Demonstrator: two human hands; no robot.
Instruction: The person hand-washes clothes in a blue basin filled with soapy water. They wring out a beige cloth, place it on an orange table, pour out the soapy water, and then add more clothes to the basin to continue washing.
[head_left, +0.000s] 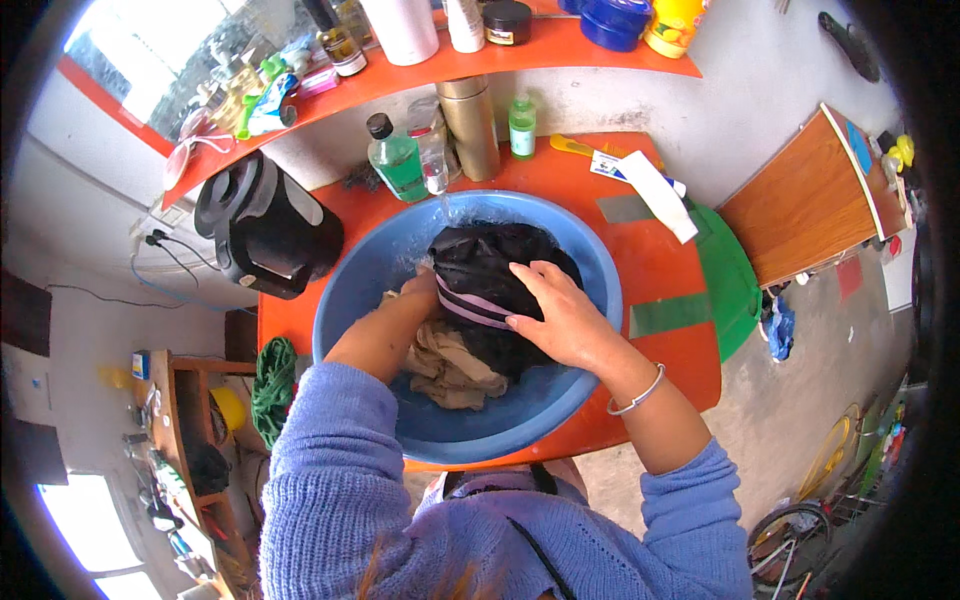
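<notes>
A blue plastic basin (465, 450) stands before me with wet clothes in it. The black garment (487, 259) with lilac stripes is bunched up at its middle. Against the left side of this garment is my left hand (422, 291), its fingers mostly hidden by the cloth. My right hand (559, 311) lies on the garment's right side, thumb and fingers spread apart. Beige cloth (457, 367) lies crumpled below the black one. Water runs from a spout (435, 178) into the back of the basin, with splashes near my left hand.
An orange-red table (667, 367) carries the basin. Around it are a black electric kettle (270, 225), a green liquid bottle (397, 161), a metallic flask (471, 131), a small green bottle (522, 127), a yellow comb (577, 145) and a white tube (656, 191). An orange shelf (420, 71) overhangs the back.
</notes>
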